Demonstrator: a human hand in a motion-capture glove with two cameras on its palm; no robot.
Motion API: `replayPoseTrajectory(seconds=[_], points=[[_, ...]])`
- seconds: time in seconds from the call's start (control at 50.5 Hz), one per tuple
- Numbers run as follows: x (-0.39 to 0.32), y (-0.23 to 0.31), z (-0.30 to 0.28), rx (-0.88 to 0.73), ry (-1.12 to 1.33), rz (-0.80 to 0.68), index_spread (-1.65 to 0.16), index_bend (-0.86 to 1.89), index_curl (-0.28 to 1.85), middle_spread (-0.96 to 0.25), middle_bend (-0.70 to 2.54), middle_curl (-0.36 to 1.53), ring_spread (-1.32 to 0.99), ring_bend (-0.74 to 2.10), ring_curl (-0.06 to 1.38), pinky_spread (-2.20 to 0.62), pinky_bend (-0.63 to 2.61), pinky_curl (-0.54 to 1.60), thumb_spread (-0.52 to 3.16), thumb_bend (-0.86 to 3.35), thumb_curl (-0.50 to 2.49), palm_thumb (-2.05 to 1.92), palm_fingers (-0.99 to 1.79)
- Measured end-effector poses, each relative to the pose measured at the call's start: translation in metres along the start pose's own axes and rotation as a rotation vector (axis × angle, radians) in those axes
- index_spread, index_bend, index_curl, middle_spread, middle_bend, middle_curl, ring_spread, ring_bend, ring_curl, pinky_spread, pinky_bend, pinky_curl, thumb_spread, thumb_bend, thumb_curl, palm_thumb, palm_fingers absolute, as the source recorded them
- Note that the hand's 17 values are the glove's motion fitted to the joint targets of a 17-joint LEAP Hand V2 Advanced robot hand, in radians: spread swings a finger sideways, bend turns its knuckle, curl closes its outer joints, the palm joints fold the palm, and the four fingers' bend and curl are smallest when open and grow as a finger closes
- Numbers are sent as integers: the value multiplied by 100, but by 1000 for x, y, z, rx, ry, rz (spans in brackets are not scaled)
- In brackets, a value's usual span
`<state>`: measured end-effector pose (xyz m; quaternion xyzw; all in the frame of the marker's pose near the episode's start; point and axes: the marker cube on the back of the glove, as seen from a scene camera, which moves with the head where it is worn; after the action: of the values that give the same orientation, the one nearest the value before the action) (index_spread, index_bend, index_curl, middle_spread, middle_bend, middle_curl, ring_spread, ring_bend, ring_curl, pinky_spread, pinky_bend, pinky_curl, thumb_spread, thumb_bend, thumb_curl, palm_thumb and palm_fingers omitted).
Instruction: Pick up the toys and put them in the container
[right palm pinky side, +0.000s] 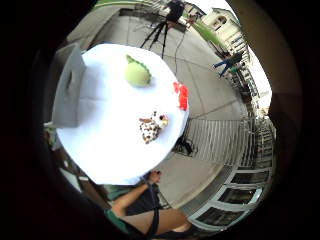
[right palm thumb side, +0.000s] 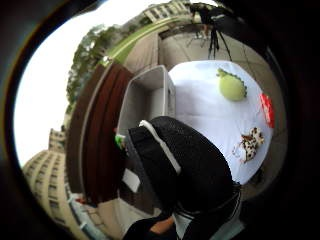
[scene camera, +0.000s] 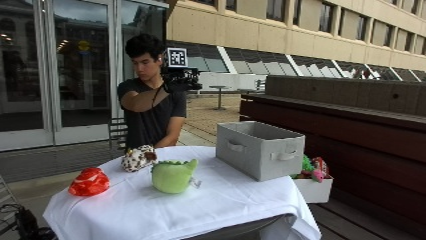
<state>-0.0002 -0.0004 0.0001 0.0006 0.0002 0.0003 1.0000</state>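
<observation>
Three toys lie on the white-clothed table: a red toy at one end, a spotted plush near the person, and a green dinosaur plush in the middle. A grey fabric container stands at the other end. My gloved right hand is raised at chest height, well above the table, and holds nothing. The palm views look down on the green plush, red toy, spotted plush and container. The glove covers part of the thumb side view.
A white box with colourful toys sits low beside the table, past the container. A dark wooden bench wall runs behind it. A tripod stands on the paving beyond the table.
</observation>
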Motion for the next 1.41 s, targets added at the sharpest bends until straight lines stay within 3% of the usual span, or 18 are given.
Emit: replayPoseTrajectory(seconds=[0.158,0.416,0.653,0.752,0.871,0.951,1.03,1.129,1.208,1.287,1.406], points=[[-3,2,-1,10,8,6,-21,33,15,-8,25,12,-18,13,1,-5,42,15,82,-8,0,-12,4],[15,0,5,-30,8,-60,-26,30,23,-10,27,21,-24,17,5,-7,47,22,109,-8,3,-12,-1],[77,20,25,-6,105,-22,-27,22,28,-10,24,25,-27,18,10,-12,52,27,111,-9,5,-13,-2],[96,36,33,-147,116,82,-27,19,30,-10,23,27,-28,18,12,-13,52,29,110,-9,6,-13,-2],[125,49,67,-166,116,116,-26,17,31,-10,23,29,-29,19,13,-14,55,30,103,-10,7,-14,1],[133,57,85,-247,126,236,-26,16,31,-10,23,30,-30,20,15,-13,55,31,100,-10,8,-15,1],[154,52,112,-160,108,78,-25,15,31,-10,23,32,-30,21,17,-12,57,32,97,-10,9,-14,0],[172,46,147,-145,89,51,-25,15,31,-10,21,33,-30,20,18,-11,59,33,95,-10,10,-14,-2],[185,47,179,-167,86,71,-25,13,31,-10,21,33,-29,19,19,-8,63,35,94,-9,11,-13,-4],[189,42,203,-94,93,190,-26,11,29,-11,18,33,-26,20,20,-5,72,37,92,-9,12,-11,-3],[196,65,219,-297,58,86,-29,11,27,-10,17,33,-19,23,23,-1,87,41,91,-7,14,-9,-1]])
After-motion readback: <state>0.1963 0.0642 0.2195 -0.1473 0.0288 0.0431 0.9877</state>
